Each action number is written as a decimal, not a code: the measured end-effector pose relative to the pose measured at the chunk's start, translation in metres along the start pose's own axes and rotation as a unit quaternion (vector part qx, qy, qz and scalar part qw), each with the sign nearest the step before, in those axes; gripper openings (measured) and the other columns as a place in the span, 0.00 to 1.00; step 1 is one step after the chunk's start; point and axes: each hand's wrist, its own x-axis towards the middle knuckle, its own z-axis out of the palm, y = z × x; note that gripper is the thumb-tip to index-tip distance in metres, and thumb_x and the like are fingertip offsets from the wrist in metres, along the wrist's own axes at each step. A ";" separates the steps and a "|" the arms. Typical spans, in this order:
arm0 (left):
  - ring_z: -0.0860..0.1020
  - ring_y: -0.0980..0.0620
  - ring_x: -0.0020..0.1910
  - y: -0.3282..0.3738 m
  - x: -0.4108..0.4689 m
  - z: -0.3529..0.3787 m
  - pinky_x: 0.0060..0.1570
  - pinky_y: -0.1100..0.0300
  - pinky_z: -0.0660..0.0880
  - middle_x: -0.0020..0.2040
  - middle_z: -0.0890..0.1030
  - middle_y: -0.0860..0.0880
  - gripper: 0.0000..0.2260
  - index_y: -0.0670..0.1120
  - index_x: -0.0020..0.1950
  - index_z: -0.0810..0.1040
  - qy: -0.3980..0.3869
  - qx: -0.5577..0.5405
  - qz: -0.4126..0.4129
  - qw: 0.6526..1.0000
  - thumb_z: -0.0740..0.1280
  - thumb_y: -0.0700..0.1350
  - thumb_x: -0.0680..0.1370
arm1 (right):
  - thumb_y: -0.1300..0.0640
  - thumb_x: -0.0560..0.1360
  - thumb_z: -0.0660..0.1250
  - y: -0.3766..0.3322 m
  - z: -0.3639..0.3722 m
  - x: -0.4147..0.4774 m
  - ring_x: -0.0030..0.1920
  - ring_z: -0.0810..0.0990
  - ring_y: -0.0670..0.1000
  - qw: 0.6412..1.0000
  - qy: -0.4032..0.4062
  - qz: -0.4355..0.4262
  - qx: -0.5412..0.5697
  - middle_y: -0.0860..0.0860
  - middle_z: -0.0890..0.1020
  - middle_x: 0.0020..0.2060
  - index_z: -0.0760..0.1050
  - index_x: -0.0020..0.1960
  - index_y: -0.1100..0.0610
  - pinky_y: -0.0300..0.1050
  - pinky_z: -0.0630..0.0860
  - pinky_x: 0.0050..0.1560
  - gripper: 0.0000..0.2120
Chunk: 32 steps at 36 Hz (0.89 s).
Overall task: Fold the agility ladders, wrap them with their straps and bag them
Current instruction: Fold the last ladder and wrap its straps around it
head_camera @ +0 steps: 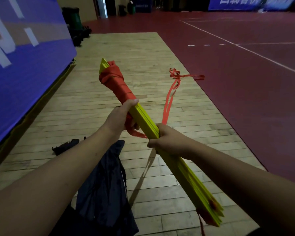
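A folded agility ladder (147, 121), a stack of yellow rungs, slants from upper left to lower right in the air. Red strap (119, 82) is wound tightly round its far end. My left hand (122, 117) grips the bundle just below that wrapping. My right hand (167, 142) grips the bundle lower down and holds a loose length of red strap (168, 103) that swings up to a knotted tail at the right. A dark blue bag (102, 184) lies crumpled on the wooden floor under my forearms.
A blue banner wall (24, 57) runs along the left. Light wooden flooring (126, 53) stretches ahead, bordered by red court floor (245, 74) with white lines. A small dark item (65, 146) lies on the wood at the left; green bins (73, 17) stand far back.
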 end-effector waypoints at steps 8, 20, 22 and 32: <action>0.72 0.52 0.31 0.010 -0.004 -0.007 0.34 0.58 0.72 0.35 0.74 0.48 0.14 0.46 0.41 0.73 -0.044 -0.062 0.075 0.994 0.67 0.56 0.69 | 0.51 0.79 0.70 0.003 -0.009 -0.003 0.46 0.86 0.59 0.984 -0.084 -0.042 0.154 0.61 0.84 0.49 0.76 0.58 0.61 0.58 0.83 0.54 0.15; 0.82 0.42 0.39 0.022 0.001 -0.033 0.42 0.49 0.81 0.41 0.81 0.41 0.26 0.40 0.57 0.73 -0.142 0.016 -0.039 0.989 0.68 0.60 0.71 | 0.45 0.80 0.66 0.007 -0.022 -0.006 0.43 0.83 0.55 0.976 -0.036 -0.016 0.215 0.56 0.83 0.45 0.80 0.58 0.60 0.49 0.81 0.46 0.19; 0.82 0.41 0.38 0.020 -0.001 -0.030 0.43 0.49 0.81 0.38 0.80 0.40 0.25 0.39 0.57 0.73 -0.121 0.076 -0.071 0.987 0.63 0.61 0.78 | 0.46 0.80 0.67 0.007 -0.023 -0.007 0.43 0.86 0.56 0.985 -0.007 -0.013 0.170 0.57 0.84 0.46 0.79 0.58 0.60 0.49 0.84 0.46 0.17; 0.78 0.50 0.28 0.001 -0.011 0.008 0.32 0.58 0.75 0.34 0.80 0.44 0.23 0.42 0.51 0.77 0.004 0.059 -0.082 0.995 0.72 0.62 0.73 | 0.58 0.77 0.72 -0.001 -0.007 -0.004 0.40 0.86 0.53 0.998 -0.003 -0.032 0.046 0.55 0.82 0.46 0.67 0.60 0.58 0.45 0.83 0.39 0.17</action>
